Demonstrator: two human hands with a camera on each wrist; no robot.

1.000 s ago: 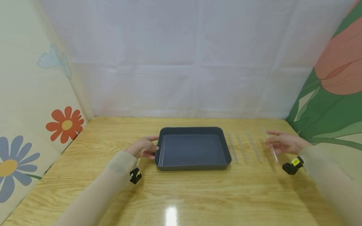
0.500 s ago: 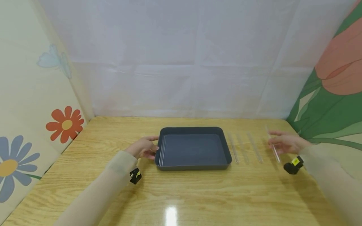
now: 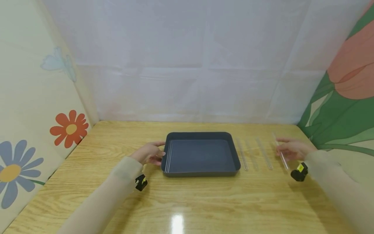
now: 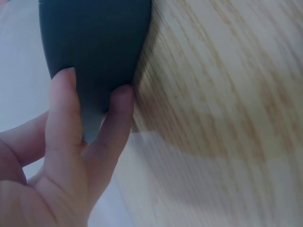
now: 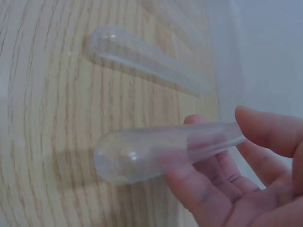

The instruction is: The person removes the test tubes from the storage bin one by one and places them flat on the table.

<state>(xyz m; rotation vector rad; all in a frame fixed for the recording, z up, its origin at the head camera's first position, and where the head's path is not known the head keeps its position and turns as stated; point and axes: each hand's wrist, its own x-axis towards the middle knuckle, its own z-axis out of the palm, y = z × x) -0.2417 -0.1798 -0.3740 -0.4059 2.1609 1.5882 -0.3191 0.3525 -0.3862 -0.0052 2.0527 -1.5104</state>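
My left hand (image 3: 149,152) grips the left end of a dark grey rectangular baking tray (image 3: 201,173). In the left wrist view, one fingertip lies at the rim of the tray's end wall (image 4: 94,42) and another at its lower edge. On the right, my right hand (image 3: 293,149) holds a clear test tube (image 3: 282,156) between thumb and fingers, its rounded end pointing toward me. Close up in the right wrist view, that tube casts a shadow on the wood. To its left, several similar clear tubes lie roughly parallel, one being a tube (image 3: 265,154) nearest my right hand.
The light wood table (image 3: 210,204) runs back to a white cloth (image 3: 198,65). Flower-printed panels stand at both sides, the left panel (image 3: 26,107) pale and the right panel (image 3: 347,120) mostly green. The tray's inside floor (image 3: 201,156) is bare.
My right hand, holding the test tube, shifts slightly right and then back left. The left hand and tray keep their place; the whole view moves a little.
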